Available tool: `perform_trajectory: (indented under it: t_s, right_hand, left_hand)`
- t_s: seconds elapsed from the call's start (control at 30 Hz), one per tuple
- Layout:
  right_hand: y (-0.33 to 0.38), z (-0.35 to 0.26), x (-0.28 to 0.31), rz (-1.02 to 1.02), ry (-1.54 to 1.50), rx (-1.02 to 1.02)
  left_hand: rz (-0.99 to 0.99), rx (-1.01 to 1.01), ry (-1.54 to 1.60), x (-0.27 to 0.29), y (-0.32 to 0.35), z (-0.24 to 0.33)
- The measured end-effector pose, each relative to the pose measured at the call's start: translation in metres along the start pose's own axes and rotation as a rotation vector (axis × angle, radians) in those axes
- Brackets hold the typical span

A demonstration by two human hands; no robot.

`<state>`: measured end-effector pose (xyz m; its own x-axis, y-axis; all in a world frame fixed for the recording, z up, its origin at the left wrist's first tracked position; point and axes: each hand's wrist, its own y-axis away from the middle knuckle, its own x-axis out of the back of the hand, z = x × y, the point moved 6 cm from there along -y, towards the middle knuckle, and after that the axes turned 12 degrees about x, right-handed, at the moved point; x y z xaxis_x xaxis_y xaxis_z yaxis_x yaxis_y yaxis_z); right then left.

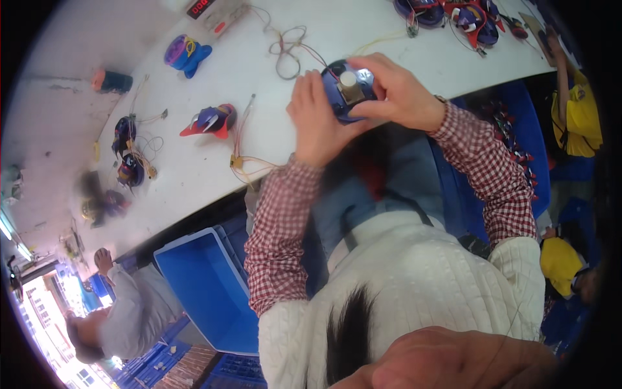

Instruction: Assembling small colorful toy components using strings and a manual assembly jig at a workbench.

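In front of me, at the table's near edge, a round dark-blue plastic toy part (334, 97) is held between both hands. A tan block with a white round knob (348, 79) sits in its middle, and thin wires run from its far side. My left hand (314, 120) is closed on its left side, thumb beneath. My right hand (402, 94) grips the right side, fingers over the far rim and thumb near the block. Left of them, a red and dark-blue toy piece (210, 121) lies on the table, beside wires with a small tan connector (238, 160).
A blue cup-like piece (188, 57), a wound spool (112, 81) and a power supply with red digits (199, 8) stand on the white table (259, 110). Blue bins flank me, one on the left (207, 292). A person in grey (139, 308) and others in yellow (576, 117) are nearby.
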<state>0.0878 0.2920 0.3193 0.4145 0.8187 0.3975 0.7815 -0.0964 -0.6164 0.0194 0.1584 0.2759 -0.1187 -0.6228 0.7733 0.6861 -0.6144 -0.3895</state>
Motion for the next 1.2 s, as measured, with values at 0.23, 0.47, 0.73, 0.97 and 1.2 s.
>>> perform_trajectory:
  t_s: [0.23,0.47,0.73,0.97,1.2]
  right_hand:
    - [-0.006,0.021,-0.025,-0.231,0.273,0.07]
    - [-0.006,0.0,-0.021,-0.132,0.24,0.241]
    - [-0.083,0.128,0.006,0.053,-0.002,-0.275]
    - [-0.071,0.131,0.015,-0.069,0.246,-0.304]
    - [-0.031,-0.039,-0.072,-0.282,0.06,0.492]
  left_hand:
    - [0.005,0.021,-0.015,-0.028,-0.005,-0.002]
    - [-0.027,0.095,0.034,-0.022,-0.018,-0.003]
    - [0.151,0.027,0.146,0.034,0.01,0.016]
    - [0.263,0.336,-0.236,0.122,0.081,-0.095]
    - [0.077,0.519,-0.248,0.122,0.028,-0.161]
